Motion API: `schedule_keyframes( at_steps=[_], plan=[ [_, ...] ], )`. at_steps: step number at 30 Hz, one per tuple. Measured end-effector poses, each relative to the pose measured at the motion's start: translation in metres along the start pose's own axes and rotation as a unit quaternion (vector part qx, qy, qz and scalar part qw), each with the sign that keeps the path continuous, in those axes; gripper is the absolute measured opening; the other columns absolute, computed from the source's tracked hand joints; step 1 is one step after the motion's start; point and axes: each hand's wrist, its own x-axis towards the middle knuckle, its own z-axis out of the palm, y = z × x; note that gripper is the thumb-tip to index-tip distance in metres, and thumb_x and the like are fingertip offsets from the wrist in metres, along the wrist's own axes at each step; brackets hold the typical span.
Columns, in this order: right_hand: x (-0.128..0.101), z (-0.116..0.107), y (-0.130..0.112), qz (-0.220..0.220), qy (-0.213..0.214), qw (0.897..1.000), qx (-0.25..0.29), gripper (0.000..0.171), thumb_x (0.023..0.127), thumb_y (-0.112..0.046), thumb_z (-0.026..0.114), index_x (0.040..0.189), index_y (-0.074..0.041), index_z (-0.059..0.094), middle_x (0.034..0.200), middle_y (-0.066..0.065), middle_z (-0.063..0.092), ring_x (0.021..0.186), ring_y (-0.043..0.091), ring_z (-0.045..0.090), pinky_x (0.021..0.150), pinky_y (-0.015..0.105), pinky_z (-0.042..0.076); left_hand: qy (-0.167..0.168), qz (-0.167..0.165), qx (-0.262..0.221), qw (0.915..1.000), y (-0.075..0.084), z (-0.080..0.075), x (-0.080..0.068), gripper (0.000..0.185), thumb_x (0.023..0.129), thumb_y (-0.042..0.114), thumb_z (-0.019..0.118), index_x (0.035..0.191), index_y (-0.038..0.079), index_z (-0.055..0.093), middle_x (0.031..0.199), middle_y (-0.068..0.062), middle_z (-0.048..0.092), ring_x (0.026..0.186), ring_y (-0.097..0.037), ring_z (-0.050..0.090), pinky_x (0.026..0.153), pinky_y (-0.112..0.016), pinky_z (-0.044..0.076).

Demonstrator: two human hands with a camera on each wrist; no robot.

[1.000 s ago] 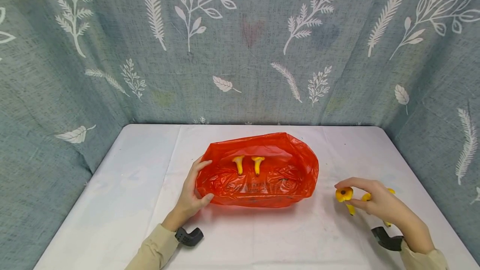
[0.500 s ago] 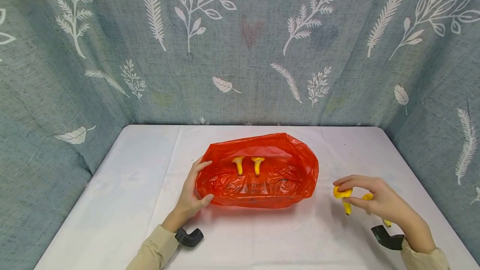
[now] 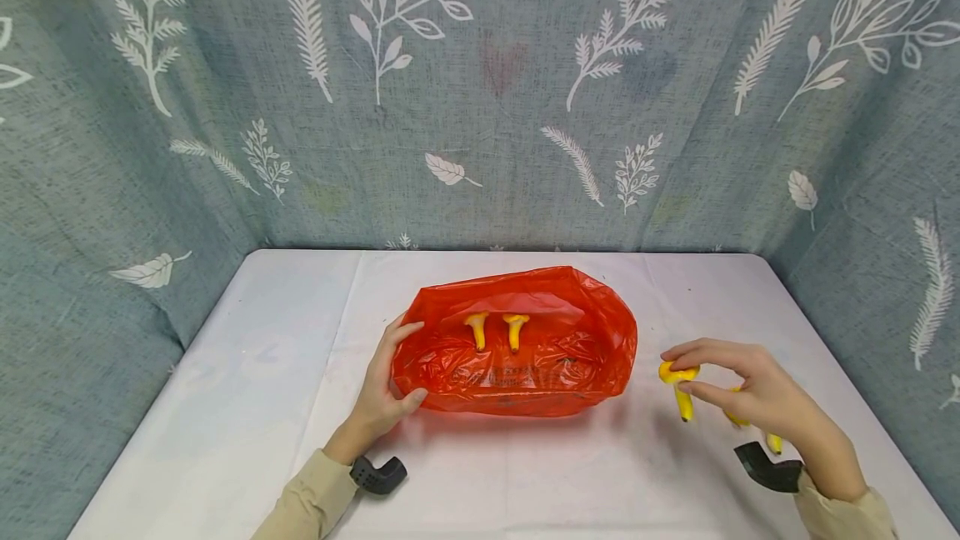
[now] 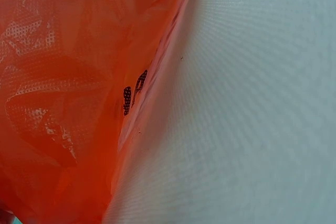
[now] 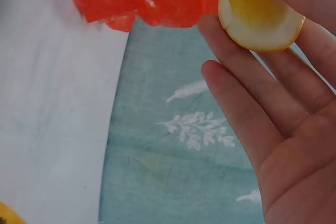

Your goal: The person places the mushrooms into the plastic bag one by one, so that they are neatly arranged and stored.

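Yellow toy mushroom [image 3: 678, 386] pinched in right hand [image 3: 757, 394] fingers | red plastic bag [image 3: 517, 340] mouth steadied by left hand [image 3: 382, 390], thumb and fingers curled on rim | white worktop [image 3: 247, 382]

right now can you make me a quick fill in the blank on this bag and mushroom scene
1. The left hand holds the edge of a ____ plastic bag.
2. Inside the bag stand ____ yellow mushrooms.
3. The right hand pinches a mushroom to the ____ of the bag.
4. The bag lies on a ____ table.

Missing words: red; two; right; white
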Motion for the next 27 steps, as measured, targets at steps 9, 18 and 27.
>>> schedule_keyframes(
  at_steps=[9,18,27],
  plan=[
    [0.012,0.001,-0.003,-0.025,0.006,1.000,-0.002,0.041,0.078,0.005,0.079,0.109,-0.021,0.072,0.114,-0.003,0.070,0.111,0.010,0.063,0.094,0.016,0.046,-0.002,0.007,-0.013,0.9999,-0.001,-0.002,-0.001,0.079,0.078,0.035,0.073,0.139,-0.006,0.044,0.150,-0.023,0.037,0.135,-0.031,0.040,0.108,-0.037,0.039],
    [0.028,0.008,-0.005,-0.081,0.050,0.995,0.012,0.050,0.068,0.017,0.079,0.108,-0.012,0.073,0.109,0.007,0.072,0.106,0.015,0.065,0.092,0.015,0.046,-0.001,0.006,-0.016,0.9999,-0.003,-0.002,-0.001,0.079,0.077,0.033,0.073,0.138,-0.007,0.044,0.150,-0.024,0.036,0.136,-0.036,0.038,0.112,-0.033,0.033],
    [0.045,0.007,-0.013,-0.082,0.039,0.996,0.001,0.047,0.071,0.013,0.080,0.108,-0.015,0.073,0.110,0.002,0.071,0.104,0.013,0.066,0.092,0.016,0.047,-0.003,0.010,-0.021,0.9997,-0.001,-0.001,0.000,0.078,0.078,0.031,0.074,0.137,-0.008,0.044,0.150,-0.024,0.036,0.136,-0.034,0.039,0.111,-0.035,0.035]
  ],
)
